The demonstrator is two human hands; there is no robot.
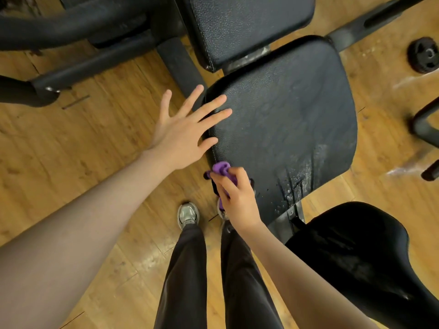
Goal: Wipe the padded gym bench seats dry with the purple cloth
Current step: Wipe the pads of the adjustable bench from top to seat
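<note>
Three black padded surfaces show: the middle seat pad (285, 119), a second pad (249, 22) just beyond it toward the top of the view, and a third, rounded black pad (351, 252) at the lower right. The middle pad carries a film of droplets, thickest along its right and near edge, where streaks and beads of water stand out (the far pad looks speckled too, though less plainly). Metal frame bars (183, 65) run out beneath the pads over a wooden floor (71, 143). One small black weight plate (424, 58) lies on the floor at the upper right, well apart from the pads. One grey trainer (188, 214) is fully in view between the arms; a second is mostly hidden behind the right wrist.

There is one purple cloth (222, 168), bunched up at the near left corner of the middle pad. The right hand (235, 195) has its fingers curled round the cloth, gripping it against that corner, with purple folds poking out above and below the fingers.

The left hand (183, 129) is spread flat, fingers straight and fanned wide, holding nothing. Its two longest fingertips reach over the left edge of the middle pad; whether they touch the surface or hover above it cannot be told.
</note>
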